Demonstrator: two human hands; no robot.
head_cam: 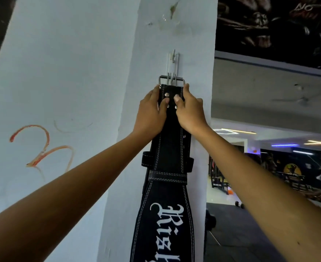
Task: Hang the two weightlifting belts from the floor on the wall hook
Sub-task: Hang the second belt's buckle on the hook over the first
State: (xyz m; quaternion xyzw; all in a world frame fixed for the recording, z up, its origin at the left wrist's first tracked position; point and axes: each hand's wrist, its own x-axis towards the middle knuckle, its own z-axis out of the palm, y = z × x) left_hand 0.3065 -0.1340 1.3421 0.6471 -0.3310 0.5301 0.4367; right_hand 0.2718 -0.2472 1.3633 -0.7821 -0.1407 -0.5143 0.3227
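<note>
A black leather weightlifting belt (pixel 170 186) with white stitching and white gothic lettering hangs flat against a pale pillar. Its metal buckle (pixel 172 81) sits at the top, over the lower prong of a white wall hook (pixel 173 59). My left hand (pixel 152 112) grips the belt's left edge just under the buckle. My right hand (pixel 189 110) grips the right edge at the same height, thumb on the riveted front. Behind the front belt, a second dark strap (pixel 146 159) peeks out at both sides; I cannot tell how it is held.
The pillar (pixel 197 53) ends just right of the belt. On the pale wall (pixel 61 72) to the left is an orange scrawl (pixel 40 148). Beyond the pillar lies a gym floor with a dumbbell (pixel 239 204) and dark murals (pixel 276 25).
</note>
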